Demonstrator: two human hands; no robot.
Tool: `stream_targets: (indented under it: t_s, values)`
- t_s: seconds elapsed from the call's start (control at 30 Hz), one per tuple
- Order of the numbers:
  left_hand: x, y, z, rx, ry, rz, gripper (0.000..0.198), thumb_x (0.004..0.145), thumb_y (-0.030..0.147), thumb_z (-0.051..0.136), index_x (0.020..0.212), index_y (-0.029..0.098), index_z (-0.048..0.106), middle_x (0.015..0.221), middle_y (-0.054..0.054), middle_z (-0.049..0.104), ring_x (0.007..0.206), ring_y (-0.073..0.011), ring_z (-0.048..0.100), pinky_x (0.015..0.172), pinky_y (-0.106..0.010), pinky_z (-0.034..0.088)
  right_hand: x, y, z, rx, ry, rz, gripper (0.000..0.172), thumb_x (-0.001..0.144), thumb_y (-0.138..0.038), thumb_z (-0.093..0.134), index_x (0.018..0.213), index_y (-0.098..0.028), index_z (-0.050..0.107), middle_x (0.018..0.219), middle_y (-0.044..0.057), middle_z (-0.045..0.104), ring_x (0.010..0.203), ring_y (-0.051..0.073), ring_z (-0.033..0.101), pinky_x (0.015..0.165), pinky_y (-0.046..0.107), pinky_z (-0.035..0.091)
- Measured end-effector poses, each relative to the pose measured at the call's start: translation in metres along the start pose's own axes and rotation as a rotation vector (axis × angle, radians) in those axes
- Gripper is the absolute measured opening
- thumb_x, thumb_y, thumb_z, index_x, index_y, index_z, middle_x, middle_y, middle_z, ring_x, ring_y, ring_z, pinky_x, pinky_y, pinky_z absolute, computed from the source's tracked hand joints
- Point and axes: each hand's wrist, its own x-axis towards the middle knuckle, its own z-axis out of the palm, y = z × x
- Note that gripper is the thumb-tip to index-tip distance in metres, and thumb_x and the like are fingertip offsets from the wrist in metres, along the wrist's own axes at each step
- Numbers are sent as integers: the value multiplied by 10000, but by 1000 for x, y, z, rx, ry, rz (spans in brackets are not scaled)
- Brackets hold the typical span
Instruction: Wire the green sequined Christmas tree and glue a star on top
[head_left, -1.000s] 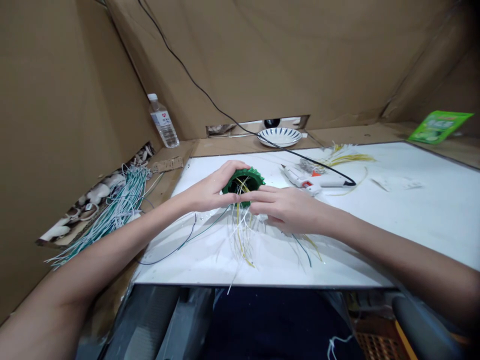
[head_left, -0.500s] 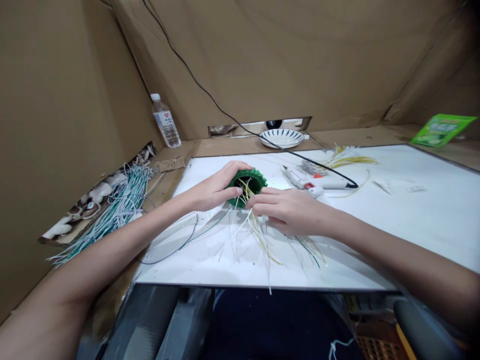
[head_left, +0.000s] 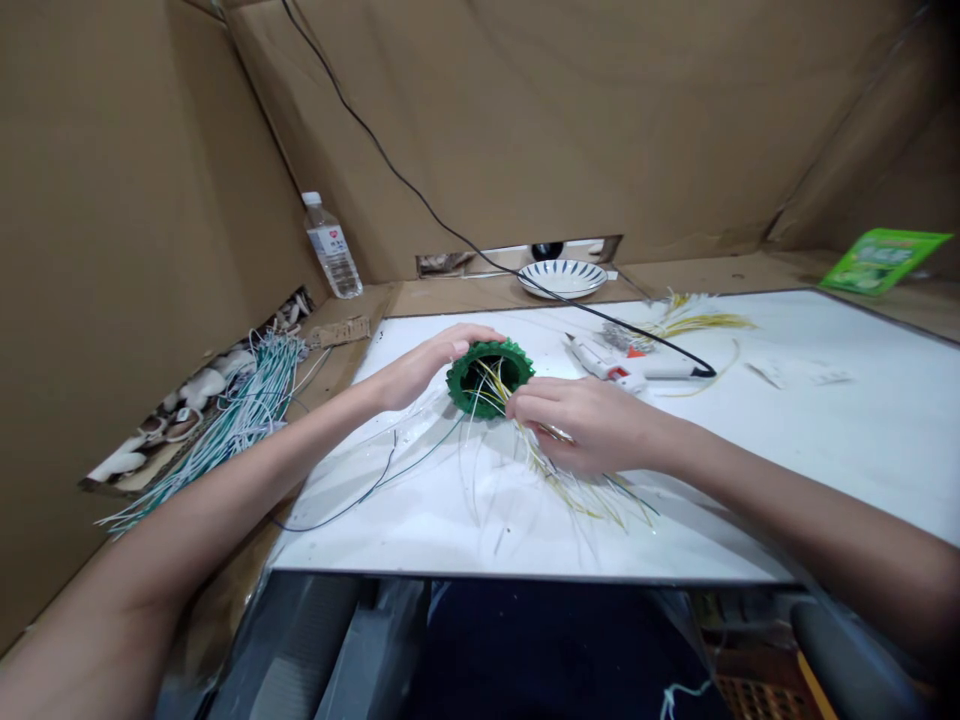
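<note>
A hollow green piece with a spiky rim (head_left: 517, 356) lies on the white board, its round opening towards me. My left hand (head_left: 426, 366) grips its upper left edge, fingers along the top and thumb on the outside. Thin yellow and white strands (head_left: 491, 380) come out of the opening. My right hand (head_left: 581, 422) is closed around these strands at the lower right of the rim, their loose ends (head_left: 600, 505) spreading out below the palm. A dark blue strand (head_left: 367, 492) and a green one trail to the left over the board.
A white glue gun (head_left: 600, 362) with a black cord lies beyond my right hand, near a yellow and white bundle (head_left: 697, 320). Green-white strands (head_left: 247, 400) are heaped at left. A water bottle (head_left: 333, 250), a plate (head_left: 562, 278) and a green packet (head_left: 885, 262) stand along the back.
My left thumb has left the opening and now lies outside the rim. My right hand has gathered the loose strands and drawn them to the right.
</note>
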Motion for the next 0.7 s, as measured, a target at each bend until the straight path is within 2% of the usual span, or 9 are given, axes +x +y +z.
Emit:
stream_targets:
  t_s: [0.17,0.37,0.53,0.6,0.7]
  values:
    - [0,3,-1,-77,-6,-16,579,909,623,284,1256,251,561,1423,-82,484,1327,-293,418,1096,-516,306,0,-1,-1,46,-10,29,237,767,-89,455,968,-174,549,931,56,604,809,165,547,641,255,333]
    - [0,1,0,-41,10,-14,495,944,530,291,1265,261,557,1424,-66,489,1338,-265,407,1116,-492,295,0,-2,-4,138,-1,55,280,765,-92,472,1012,-173,574,964,62,621,840,174,570,693,278,388]
    - [0,1,2,-20,43,-4,474,946,507,327,1249,230,563,1392,-85,506,1332,-254,412,1136,-461,276,8,-8,-5,465,171,205,222,852,-158,472,1009,-183,627,1012,57,657,943,170,586,808,303,429]
    - [0,2,4,2,58,-4,475,949,508,326,1248,222,560,1381,-89,514,1330,-245,413,1147,-440,258,16,-11,-5,630,229,306,196,881,-245,492,961,-177,657,971,49,679,905,162,601,758,280,440]
    - [-1,3,5,23,73,-6,494,956,521,298,1255,216,547,1382,-95,510,1321,-246,419,1138,-431,265,31,-16,-6,823,248,453,235,847,-348,573,940,-171,698,820,31,691,741,145,597,641,254,426]
